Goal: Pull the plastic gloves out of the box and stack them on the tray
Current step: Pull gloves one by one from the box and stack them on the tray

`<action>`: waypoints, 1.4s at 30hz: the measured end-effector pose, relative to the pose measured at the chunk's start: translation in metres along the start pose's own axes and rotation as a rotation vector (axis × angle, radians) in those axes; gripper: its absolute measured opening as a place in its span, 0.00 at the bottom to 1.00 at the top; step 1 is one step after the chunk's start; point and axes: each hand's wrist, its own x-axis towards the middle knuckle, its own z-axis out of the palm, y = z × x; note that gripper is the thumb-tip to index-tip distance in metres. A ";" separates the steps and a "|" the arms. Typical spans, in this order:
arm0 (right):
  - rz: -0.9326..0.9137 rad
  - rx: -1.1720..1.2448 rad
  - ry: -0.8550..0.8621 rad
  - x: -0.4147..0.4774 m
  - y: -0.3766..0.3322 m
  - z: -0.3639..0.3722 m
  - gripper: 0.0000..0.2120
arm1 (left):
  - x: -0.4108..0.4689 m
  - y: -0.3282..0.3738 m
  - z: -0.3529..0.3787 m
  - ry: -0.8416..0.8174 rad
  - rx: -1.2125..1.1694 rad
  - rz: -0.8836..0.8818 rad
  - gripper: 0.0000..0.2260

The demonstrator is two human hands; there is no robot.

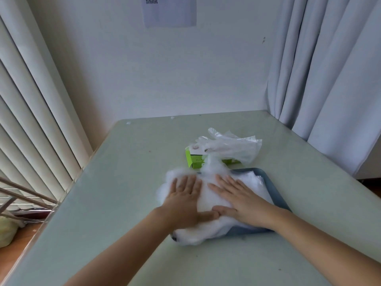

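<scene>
Head view: a blue tray sits near the middle of the pale green desk, and a white heap of gloves lies on it. The heap is wider than the tray and spills over its 9 o'clock and 6 o'clock edges onto the desk.

Both hands lie palm down on the heap. The left hand covers the 9 o'clock part and the right hand the 3 o'clock part, with the thumb tips meeting toward 6 o'clock. Each grip is apart: the fingers are straight and spread, pressing and clasping nothing. The flat press probably squeezes air out of the thin film, so the stack sits low and does not slide off.

The green box stands at 12 o'clock from the tray, just beside its far rim and within easy reach. One more clear glove sticks out of its opening and droops toward 3 o'clock, likely the next to be pulled. A wisp of film runs from the box down toward the heap; I cannot tell whether they are joined.

So stacking looks well along but not finished.
</scene>
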 end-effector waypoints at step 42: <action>0.455 0.458 0.734 0.081 0.152 -0.099 0.02 | 0.038 -0.049 -0.144 0.375 -0.219 -0.106 0.20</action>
